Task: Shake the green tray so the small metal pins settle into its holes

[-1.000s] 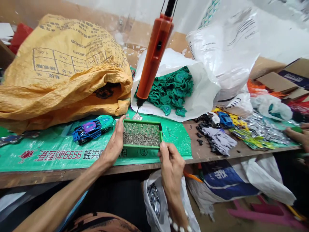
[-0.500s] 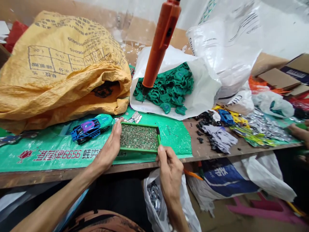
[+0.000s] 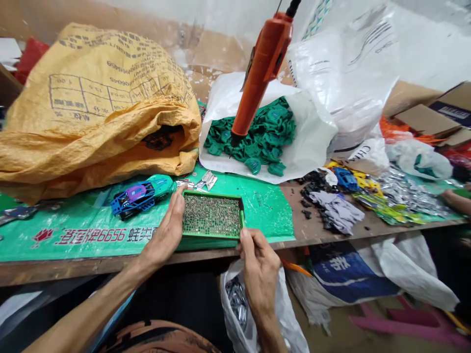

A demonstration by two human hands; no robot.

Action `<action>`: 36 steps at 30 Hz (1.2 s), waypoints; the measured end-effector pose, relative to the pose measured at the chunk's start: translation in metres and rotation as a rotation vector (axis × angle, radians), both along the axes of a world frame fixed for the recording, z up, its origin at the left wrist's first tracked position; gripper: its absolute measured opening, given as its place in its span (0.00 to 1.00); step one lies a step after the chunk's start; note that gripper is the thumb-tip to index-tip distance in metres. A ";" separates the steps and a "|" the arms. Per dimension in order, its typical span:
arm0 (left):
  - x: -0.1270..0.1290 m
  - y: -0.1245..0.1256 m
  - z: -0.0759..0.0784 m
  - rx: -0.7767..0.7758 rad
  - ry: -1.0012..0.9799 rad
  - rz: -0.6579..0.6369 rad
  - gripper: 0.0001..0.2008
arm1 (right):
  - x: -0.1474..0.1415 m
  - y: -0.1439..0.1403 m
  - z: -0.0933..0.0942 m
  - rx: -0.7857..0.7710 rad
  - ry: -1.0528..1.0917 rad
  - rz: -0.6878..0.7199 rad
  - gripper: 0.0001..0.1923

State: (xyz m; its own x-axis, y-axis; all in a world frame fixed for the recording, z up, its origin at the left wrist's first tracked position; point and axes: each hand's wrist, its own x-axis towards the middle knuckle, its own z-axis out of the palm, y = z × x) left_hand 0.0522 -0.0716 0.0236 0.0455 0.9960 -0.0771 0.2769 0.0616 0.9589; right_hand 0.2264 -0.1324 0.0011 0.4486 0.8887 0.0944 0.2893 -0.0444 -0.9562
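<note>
A green tray [image 3: 235,235] full of small metal screws [image 3: 211,215] rests near the front edge of the bench. My left hand [image 3: 165,235] grips its left side, thumb on the far corner. My right hand [image 3: 259,267] pinches the tray's near right corner. An orange electric screwdriver [image 3: 261,73] hangs tilted above the bench, held by no hand. A blue, purple and green toy car [image 3: 142,193] lies on the green mat [image 3: 73,230] to the left of the tray.
A big yellow woven sack [image 3: 95,103] fills the back left. A white bag of green plastic parts [image 3: 257,135] lies behind the tray. Black, grey and coloured parts [image 3: 331,201] litter the right, where another person's hand [image 3: 456,198] rests. A bag of metal pieces [image 3: 235,301] hangs below.
The hanging screwdriver has swung to the right and upward, away from the tray. The tray has slid slightly toward the bench edge with both hands still on it.
</note>
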 end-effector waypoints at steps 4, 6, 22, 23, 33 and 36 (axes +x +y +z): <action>0.002 0.002 0.008 -0.066 0.079 0.016 0.39 | 0.001 0.004 -0.004 -0.012 0.051 -0.012 0.23; 0.002 0.001 0.010 -0.057 0.082 0.017 0.40 | 0.001 0.004 -0.006 -0.038 0.060 0.016 0.22; 0.005 -0.001 0.003 0.065 0.027 -0.017 0.38 | 0.002 0.001 -0.001 0.011 0.023 -0.024 0.20; 0.005 0.000 0.004 0.044 0.025 -0.012 0.38 | 0.002 0.002 -0.001 0.013 0.036 -0.026 0.21; 0.003 -0.008 -0.007 -0.035 -0.078 0.031 0.39 | 0.002 -0.005 0.007 0.009 -0.011 -0.034 0.22; 0.003 -0.007 -0.009 -0.010 -0.077 0.013 0.38 | 0.003 -0.004 0.007 -0.011 -0.003 -0.015 0.20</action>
State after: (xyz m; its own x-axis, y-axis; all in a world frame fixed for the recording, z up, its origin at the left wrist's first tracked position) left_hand 0.0555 -0.0782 0.0150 0.0391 0.9958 -0.0833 0.2015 0.0738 0.9767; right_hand 0.2289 -0.1361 0.0080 0.4621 0.8826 0.0860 0.2911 -0.0593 -0.9549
